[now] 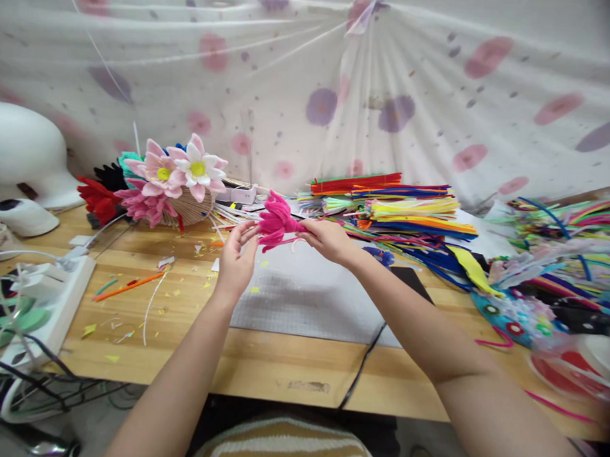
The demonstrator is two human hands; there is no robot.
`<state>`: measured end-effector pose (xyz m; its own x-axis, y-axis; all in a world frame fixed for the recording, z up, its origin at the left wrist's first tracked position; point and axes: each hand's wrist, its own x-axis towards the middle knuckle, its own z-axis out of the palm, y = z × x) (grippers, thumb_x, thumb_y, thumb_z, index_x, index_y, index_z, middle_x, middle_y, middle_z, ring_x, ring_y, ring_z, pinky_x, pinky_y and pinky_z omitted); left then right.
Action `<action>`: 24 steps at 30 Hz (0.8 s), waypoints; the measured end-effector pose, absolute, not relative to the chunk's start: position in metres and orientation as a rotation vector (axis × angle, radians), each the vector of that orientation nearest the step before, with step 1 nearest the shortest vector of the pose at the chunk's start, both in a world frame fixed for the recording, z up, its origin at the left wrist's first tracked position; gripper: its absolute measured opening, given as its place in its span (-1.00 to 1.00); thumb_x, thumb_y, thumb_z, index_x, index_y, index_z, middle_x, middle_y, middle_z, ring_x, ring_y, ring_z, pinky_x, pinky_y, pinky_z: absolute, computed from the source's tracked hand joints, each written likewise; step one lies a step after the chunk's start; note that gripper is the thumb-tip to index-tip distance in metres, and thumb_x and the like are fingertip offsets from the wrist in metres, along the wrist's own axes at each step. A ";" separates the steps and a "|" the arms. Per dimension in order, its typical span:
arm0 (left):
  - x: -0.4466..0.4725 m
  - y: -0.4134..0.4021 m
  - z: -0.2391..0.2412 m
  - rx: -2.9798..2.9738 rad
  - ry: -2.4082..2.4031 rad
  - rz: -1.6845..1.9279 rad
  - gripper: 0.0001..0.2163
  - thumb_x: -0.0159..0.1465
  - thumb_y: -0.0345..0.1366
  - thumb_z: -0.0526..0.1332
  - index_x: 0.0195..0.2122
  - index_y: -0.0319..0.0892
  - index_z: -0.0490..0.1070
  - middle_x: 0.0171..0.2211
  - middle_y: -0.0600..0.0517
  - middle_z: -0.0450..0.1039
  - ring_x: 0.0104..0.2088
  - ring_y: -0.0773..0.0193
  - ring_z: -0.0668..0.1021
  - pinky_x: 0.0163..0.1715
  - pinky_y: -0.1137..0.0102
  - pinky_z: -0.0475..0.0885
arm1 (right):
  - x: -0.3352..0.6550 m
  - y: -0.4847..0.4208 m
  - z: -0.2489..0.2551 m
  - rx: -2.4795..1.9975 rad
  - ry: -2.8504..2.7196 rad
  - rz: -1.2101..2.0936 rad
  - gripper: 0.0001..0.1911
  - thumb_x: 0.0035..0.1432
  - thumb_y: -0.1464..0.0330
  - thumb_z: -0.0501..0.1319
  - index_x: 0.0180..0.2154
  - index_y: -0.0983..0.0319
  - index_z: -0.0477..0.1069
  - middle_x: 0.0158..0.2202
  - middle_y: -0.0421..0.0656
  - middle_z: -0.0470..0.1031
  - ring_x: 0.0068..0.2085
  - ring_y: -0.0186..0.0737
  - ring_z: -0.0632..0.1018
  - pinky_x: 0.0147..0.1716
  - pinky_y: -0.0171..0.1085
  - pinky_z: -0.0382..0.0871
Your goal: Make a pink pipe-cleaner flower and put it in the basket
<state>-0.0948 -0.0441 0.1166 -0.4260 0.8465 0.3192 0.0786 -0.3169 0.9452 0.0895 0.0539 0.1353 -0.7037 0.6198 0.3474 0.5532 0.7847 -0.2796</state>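
Observation:
A bright pink pipe-cleaner flower is held sideways above the grey cutting mat, its petals pointing left. My right hand is closed on the narrow stem end, thumb and fingers pinched together. At the petal side, my left hand has its fingers apart and bent, the tips close to the petals. Whether those fingertips touch the petals I cannot tell.
Finished flowers in a woven basket stand at the back left. Bundles of pipe cleaners lie behind the mat. A power strip sits left; an orange pencil and yellow scraps lie on the wooden table.

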 end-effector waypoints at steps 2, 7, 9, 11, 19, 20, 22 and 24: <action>-0.093 -0.047 0.114 1.238 1.312 1.732 -0.71 0.13 -0.28 0.14 -0.10 -0.16 0.26 -0.10 -0.09 0.45 -0.02 0.21 0.48 -0.04 0.28 0.37 | 0.093 0.055 0.128 -0.850 -2.525 0.402 -0.72 0.23 0.21 0.01 -0.21 0.20 0.40 -0.33 -0.16 0.48 -0.37 -0.28 0.42 -0.40 -0.36 0.14; -0.092 -0.050 0.113 1.333 1.252 1.608 -0.58 0.11 -0.29 0.17 0.02 -0.14 0.20 -0.02 -0.11 0.40 -0.01 0.18 0.47 -0.03 0.26 0.36 | 0.093 0.059 0.125 -0.726 -2.516 0.703 -0.68 0.20 0.17 0.02 -0.21 0.23 0.41 -0.31 -0.16 0.46 -0.33 -0.29 0.42 -0.34 -0.36 0.22; -0.091 -0.052 0.115 1.329 1.248 1.575 -0.52 0.10 -0.28 0.18 0.06 -0.14 0.17 -0.06 -0.10 0.43 -0.02 0.16 0.48 -0.04 0.23 0.35 | 0.090 0.060 0.127 -0.692 -2.502 0.778 -0.68 0.19 0.17 0.02 -0.22 0.25 0.40 -0.34 -0.16 0.42 -0.35 -0.31 0.40 -0.35 -0.36 0.23; -0.090 -0.053 0.116 1.277 1.229 1.561 -0.47 0.08 -0.27 0.18 0.09 -0.16 0.11 -0.18 -0.08 0.49 -0.04 0.14 0.48 -0.04 0.21 0.34 | 0.086 0.061 0.128 -0.672 -2.481 0.824 -0.68 0.18 0.17 0.01 -0.26 0.26 0.39 -0.38 -0.18 0.39 -0.37 -0.33 0.37 -0.36 -0.36 0.23; -0.097 -0.045 0.116 1.222 1.171 1.511 -0.33 -0.11 -0.35 0.13 0.11 -0.17 0.03 -0.28 -0.02 0.49 -0.21 0.15 0.53 -0.18 0.24 0.36 | 0.077 0.059 0.123 -0.717 -2.424 0.871 -0.70 0.17 0.17 0.01 -0.37 0.26 0.33 -0.45 -0.22 0.30 -0.41 -0.36 0.31 -0.40 -0.37 0.17; -0.098 -0.044 0.116 1.227 1.163 1.511 -0.33 -0.12 -0.36 0.12 0.10 -0.16 0.04 -0.27 -0.02 0.48 -0.22 0.16 0.53 -0.20 0.25 0.36 | 0.077 0.058 0.124 -0.717 -2.420 0.885 -0.71 0.17 0.17 0.00 -0.38 0.25 0.31 -0.46 -0.23 0.29 -0.43 -0.37 0.30 -0.41 -0.38 0.16; -0.100 -0.041 0.115 1.235 1.143 1.524 -0.34 -0.14 -0.38 0.11 0.08 -0.15 0.06 -0.26 -0.02 0.47 -0.23 0.17 0.53 -0.24 0.28 0.36 | 0.075 0.057 0.125 -0.722 -2.414 0.898 -0.71 0.17 0.18 0.01 -0.42 0.25 0.28 -0.50 -0.25 0.25 -0.46 -0.39 0.27 -0.43 -0.38 0.15; -0.101 -0.040 0.114 1.235 1.121 1.543 -0.36 -0.15 -0.39 0.10 0.05 -0.16 0.10 -0.27 -0.01 0.45 -0.24 0.18 0.52 -0.27 0.31 0.35 | 0.074 0.057 0.127 -0.738 -2.422 0.894 -0.71 0.17 0.18 0.01 -0.45 0.25 0.26 -0.52 -0.26 0.22 -0.47 -0.39 0.26 -0.44 -0.39 0.13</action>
<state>-0.1013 -0.0397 0.1144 -0.1594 0.9600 0.2304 -0.0780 -0.2449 0.9664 0.0745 0.0565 0.1270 -0.7541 0.6172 0.2246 0.3233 0.6465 -0.6910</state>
